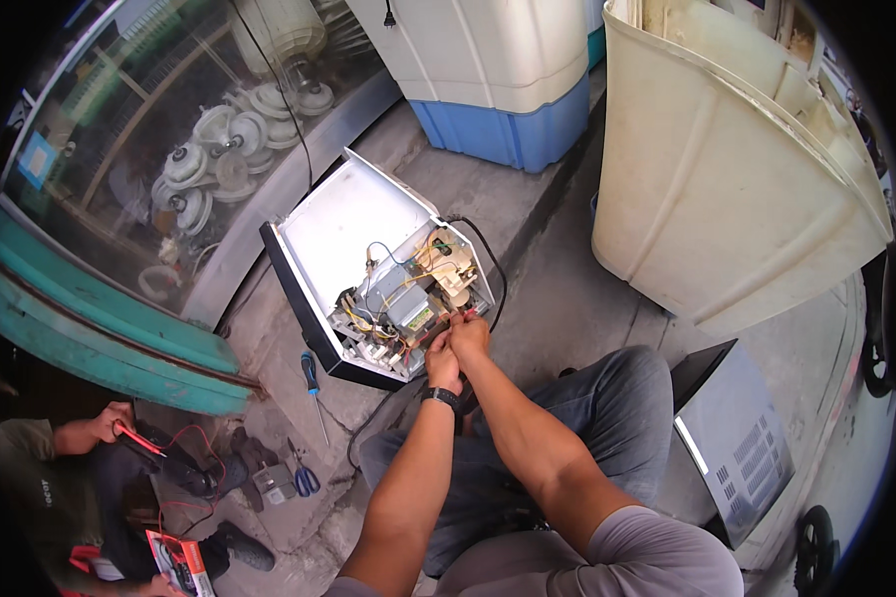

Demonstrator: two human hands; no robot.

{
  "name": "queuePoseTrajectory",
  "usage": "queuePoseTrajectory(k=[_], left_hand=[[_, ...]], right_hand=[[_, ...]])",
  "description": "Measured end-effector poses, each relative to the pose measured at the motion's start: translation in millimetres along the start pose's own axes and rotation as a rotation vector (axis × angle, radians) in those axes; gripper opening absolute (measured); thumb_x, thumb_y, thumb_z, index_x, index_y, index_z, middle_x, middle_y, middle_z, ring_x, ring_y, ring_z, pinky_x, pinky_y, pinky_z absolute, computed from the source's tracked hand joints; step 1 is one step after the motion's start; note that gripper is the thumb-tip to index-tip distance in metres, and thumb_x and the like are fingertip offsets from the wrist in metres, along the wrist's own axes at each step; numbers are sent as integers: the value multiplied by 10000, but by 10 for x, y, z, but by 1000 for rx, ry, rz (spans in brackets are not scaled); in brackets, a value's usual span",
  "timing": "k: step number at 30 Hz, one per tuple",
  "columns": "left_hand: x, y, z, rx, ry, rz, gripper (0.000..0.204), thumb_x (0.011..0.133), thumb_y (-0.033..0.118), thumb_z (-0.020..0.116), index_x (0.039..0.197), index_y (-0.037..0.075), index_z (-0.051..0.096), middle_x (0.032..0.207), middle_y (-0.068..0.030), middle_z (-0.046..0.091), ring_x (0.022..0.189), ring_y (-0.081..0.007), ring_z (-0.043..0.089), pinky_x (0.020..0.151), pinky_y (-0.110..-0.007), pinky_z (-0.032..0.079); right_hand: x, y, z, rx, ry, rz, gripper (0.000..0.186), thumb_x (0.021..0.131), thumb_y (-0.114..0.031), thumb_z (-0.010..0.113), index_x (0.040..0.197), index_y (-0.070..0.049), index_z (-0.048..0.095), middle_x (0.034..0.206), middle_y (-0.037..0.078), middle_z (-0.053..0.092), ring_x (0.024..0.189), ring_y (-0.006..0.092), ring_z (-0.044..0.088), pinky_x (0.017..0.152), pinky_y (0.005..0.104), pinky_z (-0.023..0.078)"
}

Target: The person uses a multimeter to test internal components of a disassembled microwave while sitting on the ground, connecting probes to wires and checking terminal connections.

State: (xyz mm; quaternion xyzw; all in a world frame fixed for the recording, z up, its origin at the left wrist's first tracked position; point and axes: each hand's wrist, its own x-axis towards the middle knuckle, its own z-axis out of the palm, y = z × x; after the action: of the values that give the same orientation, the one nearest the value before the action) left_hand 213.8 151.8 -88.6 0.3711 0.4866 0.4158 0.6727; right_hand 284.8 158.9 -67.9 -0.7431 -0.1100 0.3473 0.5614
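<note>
Opened appliance [340, 231] likely heavy, stiff; hold by outer edges, sparing fragile-looking wiring [376, 316]. Left hand [443, 364], right hand [470, 336] together at near side; can't tell either grip's closure.

Opened microwave [363, 249] and screwdriver [312, 380] show a repair workshop.

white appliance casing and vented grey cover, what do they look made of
Casing: probably painted sheet metal, smooth white with a soft sheen and thin raised edges.
Cover: likely also sheet metal, its smooth grey face slotted in rows; plastic is possible.
</note>
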Motion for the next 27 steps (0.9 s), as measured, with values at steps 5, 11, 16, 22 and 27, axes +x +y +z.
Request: queuePoseTrajectory(k=[5,11,16,22,27], left_hand=[[78,-43,21,49,-52,31,251,1017,142,652,1223,-1,658,1077,-81,720,913,-169,695,795,-297,569],[33,-63,150,70,-50,2,225,1046,132,603,1188,-10,705,1101,-90,731,961,-160,687,850,-287,550],[36,75,-287,103,20,73,205,1039,126,608,1161,6,720,1065,-69,735,931,-139,681,845,-283,546],[-1307,352,-341,584,-190,364,269,982,107,651,1239,30,662,1138,-100,680,952,-194,674,850,-324,537],[-2870,1157,-1236,972,-63,622,304,921,44,692,1224,26,673,1146,-145,659,1009,-293,672,880,-361,532]], right_hand=[[161,-9,16,110,-48,78,363,919,-350,738,977,8,754,939,231,745,881,347,726,803,435,539],[333,183,79,519,20,184,207,943,-176,737,1002,23,744,947,118,743,804,187,671,744,344,535],[-95,20,272,699,-194,206,133,993,-81,652,1075,15,694,903,68,700,742,136,610,649,302,504],[-67,270,-595,495,-284,134,345,968,-158,664,1294,-53,621,834,-64,584,665,57,507,572,230,404],[-192,726,-830,313,-302,167,310,973,-161,644,1273,-88,620,845,-75,576,722,38,498,662,235,408]])
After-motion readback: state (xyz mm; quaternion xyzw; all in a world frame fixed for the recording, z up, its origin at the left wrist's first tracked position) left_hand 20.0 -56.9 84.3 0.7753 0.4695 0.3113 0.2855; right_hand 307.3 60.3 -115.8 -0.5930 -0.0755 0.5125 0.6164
